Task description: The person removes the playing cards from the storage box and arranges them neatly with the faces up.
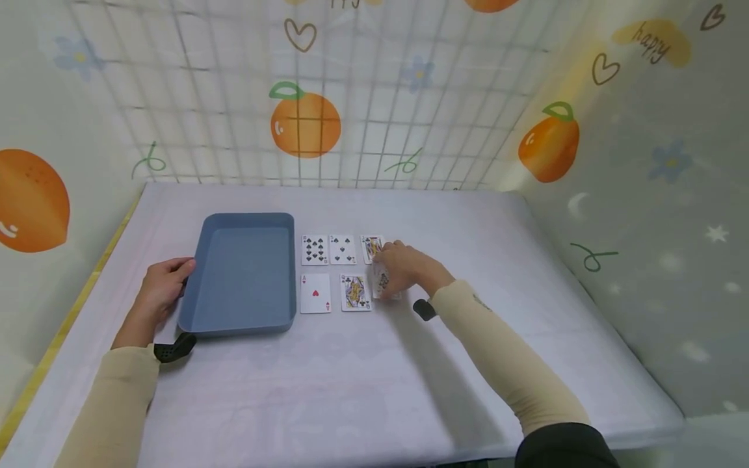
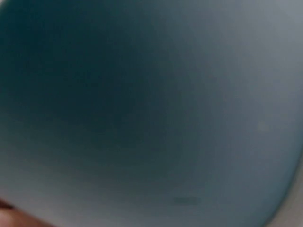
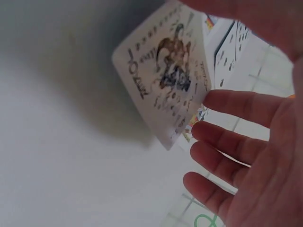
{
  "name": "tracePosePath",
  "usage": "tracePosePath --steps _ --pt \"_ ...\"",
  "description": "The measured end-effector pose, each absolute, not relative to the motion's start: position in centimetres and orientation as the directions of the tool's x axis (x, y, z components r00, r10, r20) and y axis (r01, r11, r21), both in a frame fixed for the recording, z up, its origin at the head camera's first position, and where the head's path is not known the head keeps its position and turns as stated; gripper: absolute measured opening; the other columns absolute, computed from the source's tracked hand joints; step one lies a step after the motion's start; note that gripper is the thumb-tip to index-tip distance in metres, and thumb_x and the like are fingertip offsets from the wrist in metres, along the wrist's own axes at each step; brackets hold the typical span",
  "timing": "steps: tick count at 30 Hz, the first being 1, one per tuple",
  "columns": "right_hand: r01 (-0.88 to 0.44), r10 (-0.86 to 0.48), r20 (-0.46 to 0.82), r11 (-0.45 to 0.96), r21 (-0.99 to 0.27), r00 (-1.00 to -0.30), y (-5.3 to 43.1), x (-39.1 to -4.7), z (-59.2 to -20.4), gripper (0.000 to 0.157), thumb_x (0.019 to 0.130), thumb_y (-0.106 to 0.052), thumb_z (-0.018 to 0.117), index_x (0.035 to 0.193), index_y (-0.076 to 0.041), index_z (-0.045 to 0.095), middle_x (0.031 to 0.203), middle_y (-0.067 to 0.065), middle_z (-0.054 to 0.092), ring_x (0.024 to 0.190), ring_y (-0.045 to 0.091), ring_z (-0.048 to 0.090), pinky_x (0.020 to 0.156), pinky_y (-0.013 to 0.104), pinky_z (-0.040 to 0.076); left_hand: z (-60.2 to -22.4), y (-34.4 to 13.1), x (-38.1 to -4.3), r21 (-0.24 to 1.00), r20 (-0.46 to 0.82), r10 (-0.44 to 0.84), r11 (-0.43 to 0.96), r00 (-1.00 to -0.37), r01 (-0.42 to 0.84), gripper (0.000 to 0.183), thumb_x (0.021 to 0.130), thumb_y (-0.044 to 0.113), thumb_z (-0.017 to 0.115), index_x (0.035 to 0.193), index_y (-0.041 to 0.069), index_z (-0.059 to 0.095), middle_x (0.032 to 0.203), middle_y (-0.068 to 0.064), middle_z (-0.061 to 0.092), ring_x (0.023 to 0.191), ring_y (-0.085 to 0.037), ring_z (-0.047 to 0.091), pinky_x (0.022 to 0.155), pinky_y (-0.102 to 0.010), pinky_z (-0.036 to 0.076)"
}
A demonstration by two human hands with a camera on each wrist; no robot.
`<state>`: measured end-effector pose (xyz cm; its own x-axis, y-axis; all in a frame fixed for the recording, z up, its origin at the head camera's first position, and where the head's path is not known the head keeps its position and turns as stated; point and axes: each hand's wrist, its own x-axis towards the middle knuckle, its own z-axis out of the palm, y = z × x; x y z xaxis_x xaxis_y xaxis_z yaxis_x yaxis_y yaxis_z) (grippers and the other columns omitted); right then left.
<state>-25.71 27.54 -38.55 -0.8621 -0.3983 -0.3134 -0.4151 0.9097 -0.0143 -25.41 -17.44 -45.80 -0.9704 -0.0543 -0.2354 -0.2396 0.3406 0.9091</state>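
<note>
At the left, my left hand [image 1: 164,286] grips the left rim of a blue tray [image 1: 246,330], thumb at its edge. The tray's blurred surface [image 2: 213,118] fills most of the left wrist view. My right hand [image 1: 409,268] pinches a playing card [image 3: 173,75] between thumb and index finger, tilted up, with a dark figure and lettering on its face. The other fingers are spread in the right wrist view. Close by lie a king-like face card [image 1: 371,247], partly behind the hand, and a queen card [image 1: 355,292].
Two spade cards lie face up in the back row, one with many pips [image 1: 315,250] beside one with fewer [image 1: 342,249]. In front lies an ace of hearts [image 1: 316,294], close to the tray's right side. A white cloth [image 1: 328,396] covers the table; a grid panel [image 1: 374,130] stands behind.
</note>
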Motion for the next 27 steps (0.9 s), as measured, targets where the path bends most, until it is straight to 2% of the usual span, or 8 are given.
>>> tracePosePath --steps 6,17,27 --pt "-0.404 -0.388 -0.326 0.915 -0.021 -0.862 28.0 -25.2 -38.6 0.087 0.067 -0.040 0.088 0.140 -0.006 0.055 0.125 0.014 0.055 0.109 0.028 0.048 0.095 0.044 0.046 -45.7 -17.4 -25.4 0.906 -0.240 -0.060 0.344 -0.969 -0.246 0.058 0.106 0.037 0.043 0.148 -0.003 0.039 0.145 -0.024 0.045 0.116 -0.024 0.048 0.069 -0.013 0.048" --pt "-0.395 -0.368 -0.373 0.919 -0.003 -0.852 28.4 -24.7 -38.9 0.087 0.068 -0.042 0.089 0.140 -0.008 0.055 0.130 0.012 0.053 0.116 0.028 0.047 0.101 0.045 0.044 -45.8 -17.5 -25.6 0.902 -0.260 -0.063 0.340 -0.964 -0.266 0.058 0.106 0.037 0.043 0.149 -0.002 0.039 0.145 -0.024 0.044 0.116 -0.023 0.048 0.069 -0.013 0.047" --pt "-0.414 -0.389 -0.362 0.910 -0.010 -0.847 28.8 -24.6 -39.1 0.089 0.065 -0.044 0.090 0.139 -0.008 0.056 0.128 0.012 0.054 0.112 0.027 0.047 0.097 0.044 0.046 -45.7 -17.5 -25.6 0.891 -0.270 -0.066 0.361 -0.961 -0.275 0.058 0.106 0.037 0.042 0.149 -0.001 0.038 0.146 -0.024 0.044 0.114 -0.024 0.048 0.072 -0.016 0.047"
